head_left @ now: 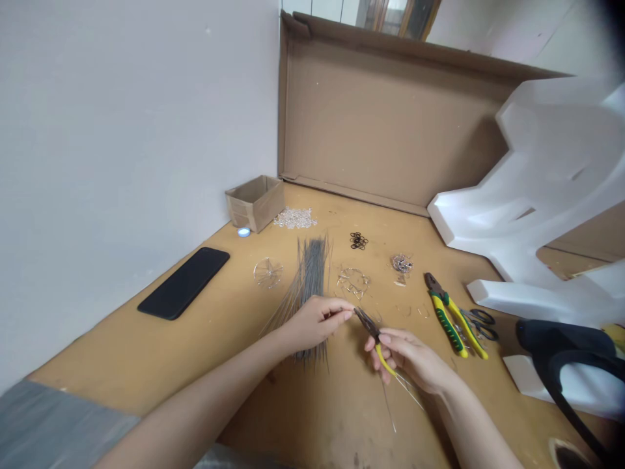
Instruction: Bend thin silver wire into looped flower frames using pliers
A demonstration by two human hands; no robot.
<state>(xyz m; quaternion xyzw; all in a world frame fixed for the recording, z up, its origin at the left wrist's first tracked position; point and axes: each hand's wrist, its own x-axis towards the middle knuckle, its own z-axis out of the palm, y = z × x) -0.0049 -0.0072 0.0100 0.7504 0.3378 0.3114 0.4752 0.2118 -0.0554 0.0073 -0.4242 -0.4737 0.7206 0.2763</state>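
Your table [195, 352] carries everything here, with a big cardboard tray [390, 124] standing on its side along the far edge and a white foam piece [561, 150] filling the far right corner. Nearer you, left of the table's middle line, your left hand [312, 322] reaches over the wire bundle [314, 267], which runs from the near side toward the far edge. Its thumb and forefinger are pinched almost together at the tip of the small pliers [374, 332]; whatever is between them is too small to tell. Your right hand [407, 355], just right of the bundle, has its fingers curled closed around the yellow handles; the jaws look nearly closed, and you can't tell what they grip. Your phone [184, 283] lies along the left edge, the small box [256, 203] sits in the far left corner, and the big pliers [452, 316] lie toward the right edge with scissors [481, 322] just beside them. Clear beads [295, 217] are heaped beside the box, wire wheels [268, 273] lie either side of the bundle, black rings [359, 241] sit farther back, and a round cap [243, 232] is by the box.
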